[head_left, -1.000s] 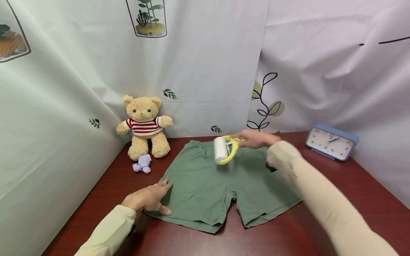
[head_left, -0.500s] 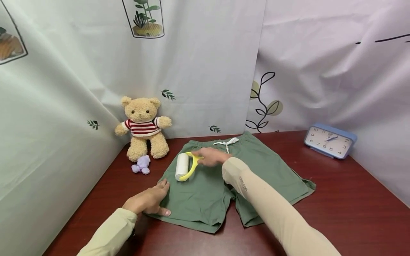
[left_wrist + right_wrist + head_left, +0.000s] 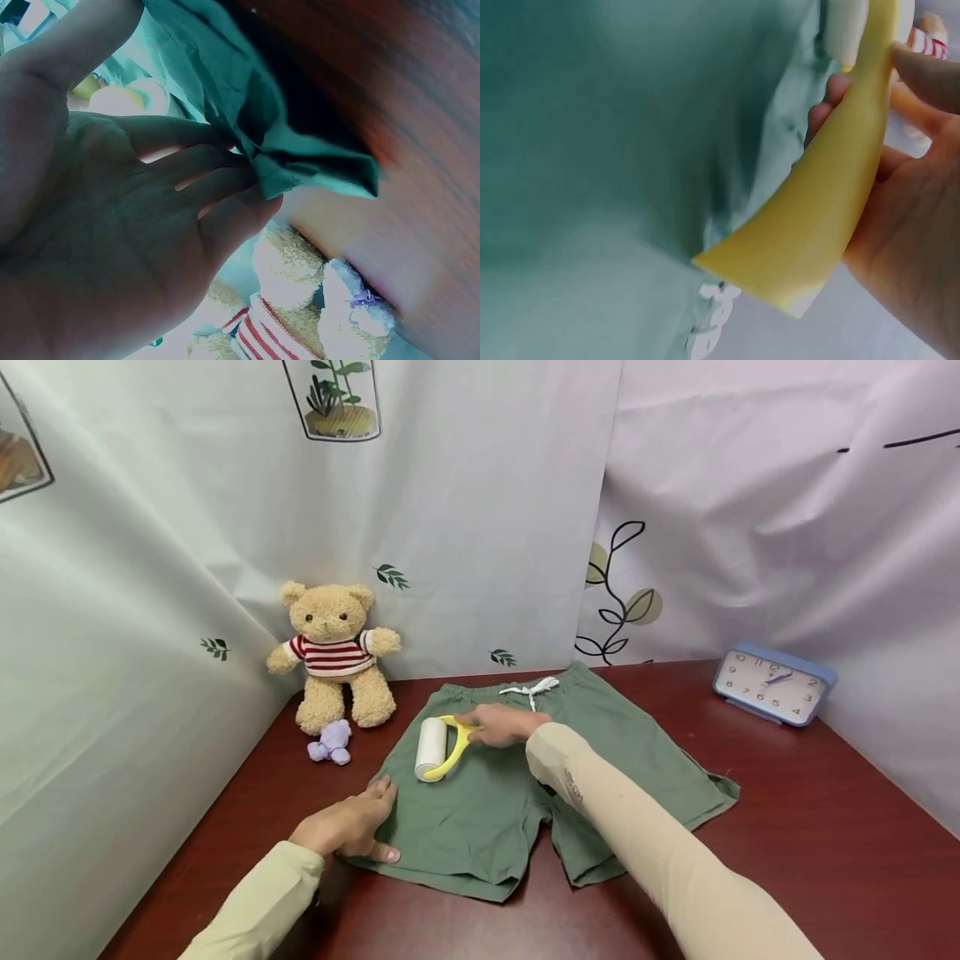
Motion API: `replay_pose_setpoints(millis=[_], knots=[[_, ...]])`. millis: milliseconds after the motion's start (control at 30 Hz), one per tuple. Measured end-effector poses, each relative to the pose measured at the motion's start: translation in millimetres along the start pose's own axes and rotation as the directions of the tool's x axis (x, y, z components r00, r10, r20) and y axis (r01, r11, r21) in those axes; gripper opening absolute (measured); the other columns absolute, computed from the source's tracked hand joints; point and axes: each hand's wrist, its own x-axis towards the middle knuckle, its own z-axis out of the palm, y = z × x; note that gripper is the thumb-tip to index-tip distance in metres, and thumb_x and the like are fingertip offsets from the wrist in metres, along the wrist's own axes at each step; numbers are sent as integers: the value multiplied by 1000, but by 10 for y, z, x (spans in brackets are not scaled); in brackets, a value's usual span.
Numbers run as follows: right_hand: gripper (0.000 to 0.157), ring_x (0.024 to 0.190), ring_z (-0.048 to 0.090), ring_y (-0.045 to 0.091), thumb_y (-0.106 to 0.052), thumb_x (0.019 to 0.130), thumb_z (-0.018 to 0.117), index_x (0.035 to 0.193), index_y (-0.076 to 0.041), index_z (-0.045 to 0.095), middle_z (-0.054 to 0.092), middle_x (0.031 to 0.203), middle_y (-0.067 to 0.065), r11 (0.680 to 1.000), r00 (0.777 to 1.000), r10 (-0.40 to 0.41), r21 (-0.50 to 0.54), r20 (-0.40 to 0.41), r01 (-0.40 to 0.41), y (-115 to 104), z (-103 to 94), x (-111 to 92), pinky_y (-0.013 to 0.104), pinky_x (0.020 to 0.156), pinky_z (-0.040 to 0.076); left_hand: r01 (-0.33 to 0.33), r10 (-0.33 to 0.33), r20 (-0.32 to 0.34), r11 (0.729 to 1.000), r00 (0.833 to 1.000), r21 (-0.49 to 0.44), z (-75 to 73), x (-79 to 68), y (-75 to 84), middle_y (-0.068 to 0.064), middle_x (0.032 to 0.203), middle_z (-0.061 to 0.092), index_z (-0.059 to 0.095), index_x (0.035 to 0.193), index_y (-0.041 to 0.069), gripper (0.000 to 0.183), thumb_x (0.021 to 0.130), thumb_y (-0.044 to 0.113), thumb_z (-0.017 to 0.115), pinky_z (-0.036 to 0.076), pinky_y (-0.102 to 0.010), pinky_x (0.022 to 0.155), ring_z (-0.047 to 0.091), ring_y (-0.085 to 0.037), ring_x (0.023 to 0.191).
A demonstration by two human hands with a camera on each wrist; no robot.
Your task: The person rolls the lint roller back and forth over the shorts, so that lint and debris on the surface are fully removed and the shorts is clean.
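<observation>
Green shorts (image 3: 472,827) lie spread on the dark red table, waistband at the far side, with a white drawstring (image 3: 530,690) tied there. My right hand (image 3: 504,725) grips the yellow handle of a lint roller (image 3: 431,750), its white roll over the upper left part of the shorts. In the right wrist view the handle (image 3: 810,195) runs through the curled fingers. My left hand (image 3: 348,822) rests on the left leg's outer edge, fingers extended and thumb spread near the hem. The left wrist view shows those fingers (image 3: 232,225) against the fabric edge.
A teddy bear (image 3: 330,652) in a striped sweater sits against the cloth wall at the back left. A small purple plush toy (image 3: 331,743) lies in front of it. A blue alarm clock (image 3: 774,683) stands at the back right of the table (image 3: 817,852).
My right hand has carried the lint roller from the waistband's middle leftward and nearer onto the left leg; it has shifted only slightly since half a second ago. My left hand has stayed in place.
</observation>
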Motion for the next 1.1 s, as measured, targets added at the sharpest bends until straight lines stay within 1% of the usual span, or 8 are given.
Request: replay_pose_setpoints(millis=[167,300,400,467,533,633,733,1100], knots=[[54,55,29,12,-22,106,51,158,-19,34,54,146,20,999,999,26,-20,19,-26,154,-91,-85,25,61,34,-7,7,9,1000,1000,3,-29,-1,33,-31,164,19,27,153,-12,98,83,32,80,29,-60,120,23,-47,152],[54,75,46,12,-23,106,52,157,-20,35,52,149,18,996,998,60,-71,35,-57,278,-190,-193,26,68,37,-18,18,1,1000,1000,2,-25,-13,40,-31,164,19,27,153,-13,97,84,32,80,30,-60,119,24,-46,152],[54,86,47,16,-24,105,53,156,-21,36,43,159,12,993,996,79,-95,42,-75,405,-271,-324,28,73,37,-20,20,-2,1000,1000,-5,-29,-20,55,-31,164,18,28,153,-13,97,84,31,81,31,-59,119,24,-46,152],[54,76,46,14,-23,105,55,156,-22,37,56,144,15,991,995,92,-101,42,-88,507,-323,-421,26,69,38,-20,20,-4,1000,1000,-5,-35,-21,63,-31,164,18,28,152,-13,97,83,31,81,31,-59,119,24,-46,152],[54,61,35,14,-21,104,56,155,-20,39,65,109,12,992,995,89,-96,39,-85,623,-363,-517,25,61,36,-19,19,-2,1000,1000,-3,-41,-22,66,-31,164,18,28,152,-13,97,84,31,81,31,-58,120,24,-45,152],[54,52,30,9,-20,103,57,155,-18,40,45,70,0,993,996,77,-93,36,-74,792,-395,-644,22,55,33,-9,9,14,1000,1000,5,-49,-25,58,-32,164,18,27,153,-13,97,84,30,80,30,-57,121,22,-45,153],[55,50,30,9,-20,103,57,155,-17,38,40,61,-5,995,997,60,-77,38,-57,925,-410,-752,22,53,33,2,-3,26,1000,1000,11,-56,-25,44,-32,164,17,26,153,-13,97,84,30,80,29,-56,122,21,-44,154],[55,49,27,9,-21,103,58,154,-14,41,35,58,-6,996,996,82,-23,28,-81,1227,-530,-1058,22,51,30,-10,9,31,1000,999,21,-57,-5,52,-32,164,17,26,153,-13,98,84,31,80,27,-54,123,19,-43,155]])
